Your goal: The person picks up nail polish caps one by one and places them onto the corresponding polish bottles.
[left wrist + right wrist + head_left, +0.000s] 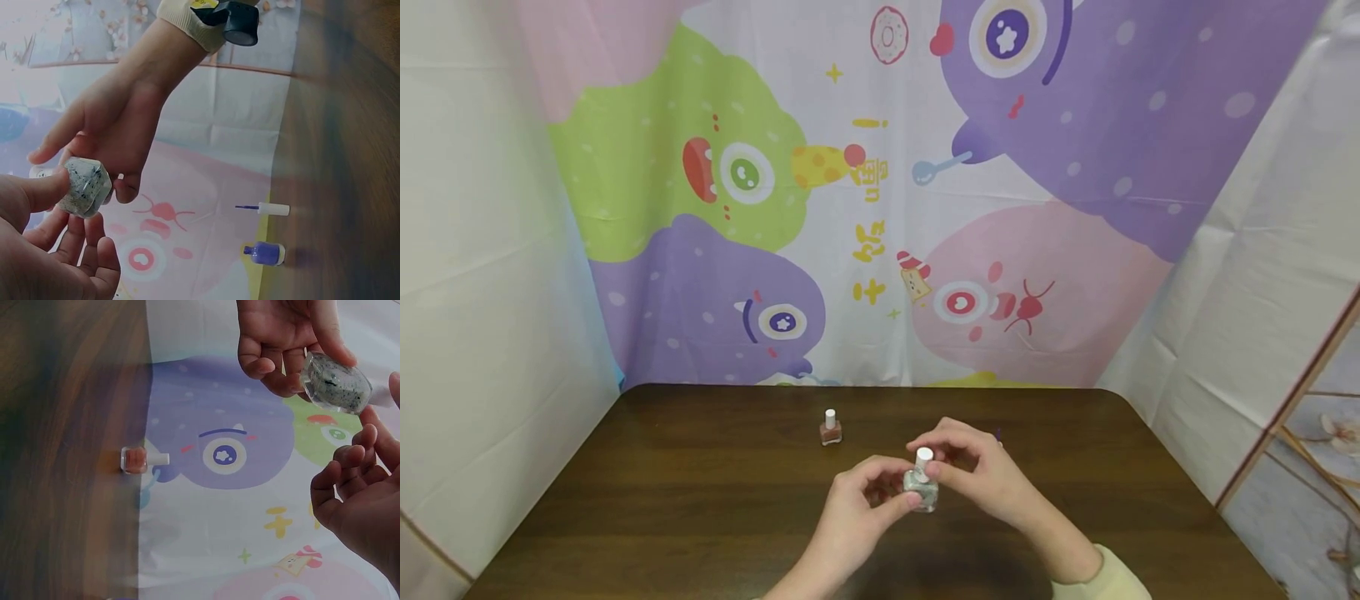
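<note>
A clear glass nail polish bottle [921, 493] with speckled, pale grey-green polish is held up over the table, its white cap [924, 457] on top. My left hand [861, 508] pinches the glass body between thumb and fingers. At the cap, my right hand [988, 475] has thumb and index finger on either side of it. Dark flecks show through the speckled bottle [86, 187] in the left wrist view, where the cap is partly hidden by fingers. From the right wrist, the bottle [334, 384] appears tilted, with its cap between the right thumb and forefinger.
A reddish-brown nail polish bottle [831, 432] with a white cap stands towards the back of the dark wooden table [700, 483]. An uncapped purple bottle [265, 254] stands beside its white cap with brush [275, 210] pointing up. A cartoon-print curtain [880, 350] hangs behind the table.
</note>
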`<state>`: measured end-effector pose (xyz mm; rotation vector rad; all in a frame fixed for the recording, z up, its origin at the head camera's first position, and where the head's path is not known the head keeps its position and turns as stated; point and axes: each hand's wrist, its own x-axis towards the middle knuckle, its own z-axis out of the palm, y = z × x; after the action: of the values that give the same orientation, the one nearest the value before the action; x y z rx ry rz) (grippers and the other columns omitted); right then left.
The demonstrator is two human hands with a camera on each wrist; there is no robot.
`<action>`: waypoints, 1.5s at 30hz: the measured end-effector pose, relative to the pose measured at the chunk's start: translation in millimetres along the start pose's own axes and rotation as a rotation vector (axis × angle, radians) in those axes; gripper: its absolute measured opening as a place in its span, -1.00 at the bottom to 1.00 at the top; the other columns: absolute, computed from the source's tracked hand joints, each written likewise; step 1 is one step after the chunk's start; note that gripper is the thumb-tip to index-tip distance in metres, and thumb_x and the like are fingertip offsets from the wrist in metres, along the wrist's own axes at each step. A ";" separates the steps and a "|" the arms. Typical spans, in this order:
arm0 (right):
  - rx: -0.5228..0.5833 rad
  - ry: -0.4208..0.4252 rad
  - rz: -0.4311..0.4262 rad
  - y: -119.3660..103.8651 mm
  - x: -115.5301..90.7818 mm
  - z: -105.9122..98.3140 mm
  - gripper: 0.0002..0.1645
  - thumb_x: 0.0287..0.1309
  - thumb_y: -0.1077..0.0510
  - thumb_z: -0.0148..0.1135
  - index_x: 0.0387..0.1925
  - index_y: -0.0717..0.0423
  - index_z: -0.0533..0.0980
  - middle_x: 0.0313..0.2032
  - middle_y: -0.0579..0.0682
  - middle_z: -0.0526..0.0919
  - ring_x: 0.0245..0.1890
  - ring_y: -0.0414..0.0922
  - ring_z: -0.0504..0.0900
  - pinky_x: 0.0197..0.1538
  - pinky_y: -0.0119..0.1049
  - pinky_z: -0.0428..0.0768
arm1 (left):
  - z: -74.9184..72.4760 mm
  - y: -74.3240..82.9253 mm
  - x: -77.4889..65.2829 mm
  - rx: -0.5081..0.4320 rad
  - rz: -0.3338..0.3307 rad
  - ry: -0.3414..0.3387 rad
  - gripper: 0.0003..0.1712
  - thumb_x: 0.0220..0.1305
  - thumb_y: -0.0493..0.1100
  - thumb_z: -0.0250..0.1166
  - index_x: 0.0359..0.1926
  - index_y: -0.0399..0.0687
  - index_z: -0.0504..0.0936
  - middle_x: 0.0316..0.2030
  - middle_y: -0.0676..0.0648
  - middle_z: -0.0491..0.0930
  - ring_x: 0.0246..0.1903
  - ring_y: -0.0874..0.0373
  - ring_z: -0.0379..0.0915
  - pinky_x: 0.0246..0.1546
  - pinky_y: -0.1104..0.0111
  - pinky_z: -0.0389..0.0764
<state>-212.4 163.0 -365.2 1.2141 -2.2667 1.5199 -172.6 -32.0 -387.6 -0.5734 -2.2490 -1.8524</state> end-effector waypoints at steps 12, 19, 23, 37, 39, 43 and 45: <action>0.119 -0.108 -0.019 -3.4 0.9 -0.8 -0.68 0.25 0.37 0.08 0.01 0.15 0.55 -0.24 0.01 0.55 -0.24 -0.19 0.49 -0.24 -0.34 0.52 | -3.9 -1.0 -2.3 0.005 -0.005 -0.030 -0.72 0.04 -0.15 0.42 -0.17 -0.05 0.66 -0.34 -0.01 0.62 -0.36 0.30 0.46 -0.34 0.46 0.49; 0.158 -0.164 -0.068 -3.0 1.1 -0.7 -0.67 0.25 0.42 0.02 0.00 0.20 0.55 -0.26 0.06 0.54 -0.20 -0.14 0.48 -0.19 -0.31 0.52 | -3.6 -2.6 -3.0 -0.014 0.022 -0.054 -0.71 0.06 -0.17 0.40 -0.17 -0.14 0.65 -0.30 -0.06 0.64 -0.35 0.31 0.48 -0.33 0.45 0.52; 0.165 -0.170 -0.070 -3.0 1.8 -0.9 -0.67 0.25 0.43 0.00 -0.04 0.20 0.56 -0.26 0.06 0.54 -0.17 -0.17 0.49 -0.17 -0.30 0.53 | -4.4 -2.6 -3.3 -0.013 0.031 -0.063 -0.70 0.07 -0.18 0.38 -0.14 -0.17 0.64 -0.28 -0.07 0.64 -0.33 0.32 0.48 -0.33 0.45 0.53; 0.130 -0.131 -0.083 -3.4 2.5 0.6 -0.71 0.23 0.43 0.05 -0.12 0.12 0.57 -0.30 0.03 0.55 -0.23 -0.17 0.50 -0.21 -0.33 0.53 | -5.0 -1.5 -3.3 -0.021 0.046 -0.067 -0.66 0.09 -0.18 0.36 -0.08 -0.18 0.63 -0.24 -0.09 0.65 -0.31 0.31 0.50 -0.30 0.44 0.55; 0.116 -0.125 -0.088 -3.4 2.5 0.8 -0.71 0.22 0.43 0.06 -0.12 0.12 0.58 -0.30 0.02 0.55 -0.23 -0.17 0.51 -0.21 -0.32 0.53 | -4.7 -1.3 -3.1 -0.013 0.038 -0.062 -0.67 0.09 -0.18 0.37 -0.09 -0.16 0.63 -0.26 -0.07 0.65 -0.32 0.31 0.50 -0.31 0.44 0.55; 0.099 -0.110 -0.100 -3.1 2.6 0.9 -0.72 0.21 0.42 0.08 -0.13 0.11 0.58 -0.30 0.01 0.56 -0.24 -0.16 0.51 -0.22 -0.31 0.53 | -4.5 -0.9 -2.9 0.007 0.032 -0.049 -0.69 0.08 -0.16 0.39 -0.13 -0.13 0.65 -0.31 -0.04 0.64 -0.35 0.31 0.49 -0.35 0.45 0.52; 0.100 -0.101 -0.104 -3.0 3.0 0.9 -0.72 0.21 0.42 0.09 -0.14 0.11 0.58 -0.31 0.01 0.56 -0.24 -0.15 0.51 -0.23 -0.32 0.54 | -4.2 -0.4 -2.6 0.013 0.029 -0.043 -0.71 0.07 -0.15 0.40 -0.15 -0.12 0.65 -0.33 -0.03 0.63 -0.37 0.31 0.48 -0.35 0.46 0.51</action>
<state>-212.0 160.2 -361.9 1.4427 -2.1730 1.5843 -170.9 -36.6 -388.0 -0.6467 -2.2655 -1.8272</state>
